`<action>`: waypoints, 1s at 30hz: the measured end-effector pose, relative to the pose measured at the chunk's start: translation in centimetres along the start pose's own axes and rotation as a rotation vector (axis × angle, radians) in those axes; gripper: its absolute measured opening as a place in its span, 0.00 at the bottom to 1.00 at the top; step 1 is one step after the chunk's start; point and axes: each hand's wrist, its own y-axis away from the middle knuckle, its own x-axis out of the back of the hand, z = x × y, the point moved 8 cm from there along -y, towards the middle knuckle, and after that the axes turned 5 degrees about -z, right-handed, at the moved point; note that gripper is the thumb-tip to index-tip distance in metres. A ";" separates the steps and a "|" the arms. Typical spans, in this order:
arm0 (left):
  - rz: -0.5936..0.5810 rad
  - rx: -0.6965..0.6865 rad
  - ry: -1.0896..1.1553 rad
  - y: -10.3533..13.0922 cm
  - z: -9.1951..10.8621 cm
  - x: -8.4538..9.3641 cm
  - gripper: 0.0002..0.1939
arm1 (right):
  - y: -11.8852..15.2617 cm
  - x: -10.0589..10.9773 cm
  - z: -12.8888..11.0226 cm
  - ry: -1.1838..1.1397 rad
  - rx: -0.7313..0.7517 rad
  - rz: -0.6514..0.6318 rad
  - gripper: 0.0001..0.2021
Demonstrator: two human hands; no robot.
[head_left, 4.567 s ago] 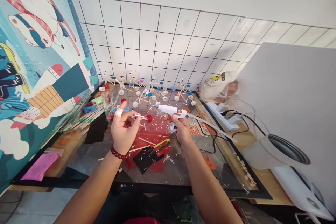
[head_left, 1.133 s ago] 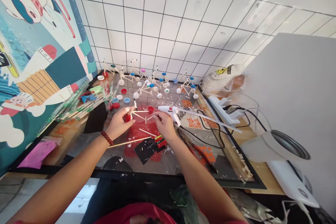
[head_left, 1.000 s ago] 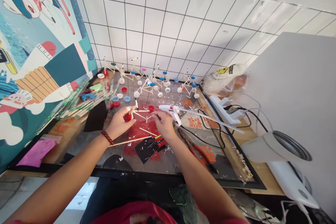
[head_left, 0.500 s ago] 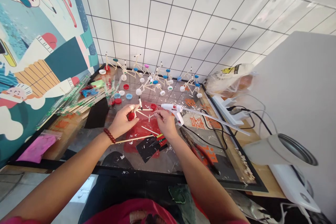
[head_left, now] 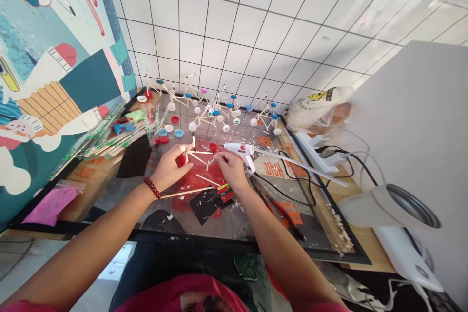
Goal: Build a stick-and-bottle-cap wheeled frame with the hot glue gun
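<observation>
A small frame of pale sticks with red caps is held over the red mat. My left hand, with a beaded bracelet on its wrist, pinches the frame's left end beside a red cap. Beside its fingertips a black-tipped stick stands upright. At the frame's right end, the thumb and fingers of my right hand are pressed together on a thin stick. Another red cap sits just above those fingers. A white glue gun lies right behind my right hand.
Several stick models with bottle-cap wheels stand along the back. Pliers and a black cable lie at the right, near a power strip. Wrapped sticks and a pink bag are at the left.
Both hands hold nearly the same pose on the stick frame. The whole view has shifted very slightly.
</observation>
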 end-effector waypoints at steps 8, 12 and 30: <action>0.068 -0.009 -0.114 -0.1 1.2 0.5 0.25 | 0.2 -0.6 -0.3 0.009 0.041 -0.034 0.10; 0.137 -0.039 -0.120 -0.4 1.7 0.3 0.29 | 0.1 -1.0 0.0 -0.008 0.033 -0.056 0.07; 0.126 -0.086 -0.219 -0.5 2.4 -0.4 0.24 | 0.3 -1.1 -1.2 0.051 0.061 -0.116 0.08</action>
